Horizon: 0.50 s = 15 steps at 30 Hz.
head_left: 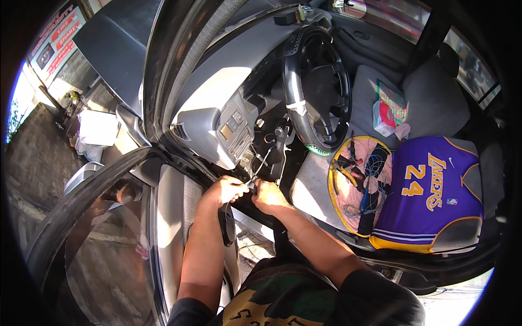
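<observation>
Both hands are close together below the dashboard, in the open door of a car. My left hand [224, 191] is closed in a pinch on a thin wire, and a short length of it hangs below the fingers. Beside it my right hand [268, 196] is closed, its fingertips near a small grey and whitish piece [252, 185] between the hands. What the right fingers grip is too small to make out. Loose light-coloured wires [263, 162] run from the opened lower dashboard [220, 136] down toward my hands.
The steering wheel [288, 70] stands beyond my right hand. On the near seat lies a pink round pouch [352, 213] with pliers, cables and other tools. A purple jersey [418, 174] covers the seat back. The open car door [173, 217] is at my left.
</observation>
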Tool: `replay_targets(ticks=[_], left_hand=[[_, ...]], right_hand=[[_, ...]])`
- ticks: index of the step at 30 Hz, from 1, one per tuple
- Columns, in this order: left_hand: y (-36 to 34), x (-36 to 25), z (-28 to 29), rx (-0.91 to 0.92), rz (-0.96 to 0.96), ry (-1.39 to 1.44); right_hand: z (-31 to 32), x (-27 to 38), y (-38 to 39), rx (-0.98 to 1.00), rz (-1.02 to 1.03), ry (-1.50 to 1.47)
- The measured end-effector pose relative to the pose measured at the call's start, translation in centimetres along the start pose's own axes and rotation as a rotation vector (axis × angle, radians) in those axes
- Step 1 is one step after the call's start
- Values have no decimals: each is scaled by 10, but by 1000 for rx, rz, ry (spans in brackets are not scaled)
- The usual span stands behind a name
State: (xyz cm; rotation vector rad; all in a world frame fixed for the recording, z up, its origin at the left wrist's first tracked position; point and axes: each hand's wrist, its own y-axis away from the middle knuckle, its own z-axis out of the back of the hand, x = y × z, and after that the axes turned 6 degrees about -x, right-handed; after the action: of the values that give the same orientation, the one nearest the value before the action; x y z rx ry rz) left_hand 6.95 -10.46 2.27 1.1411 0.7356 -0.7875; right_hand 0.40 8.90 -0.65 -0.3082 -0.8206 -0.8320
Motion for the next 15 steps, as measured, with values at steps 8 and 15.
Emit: replay_targets(ticks=[8,15], left_hand=[[0,2,-4,-98,-47,-203],[-1,1,-7,-63,107,67]], right_hand=[[12,5,8,-259,-28,-662],[-21,-21,-8,-313,106,-513]])
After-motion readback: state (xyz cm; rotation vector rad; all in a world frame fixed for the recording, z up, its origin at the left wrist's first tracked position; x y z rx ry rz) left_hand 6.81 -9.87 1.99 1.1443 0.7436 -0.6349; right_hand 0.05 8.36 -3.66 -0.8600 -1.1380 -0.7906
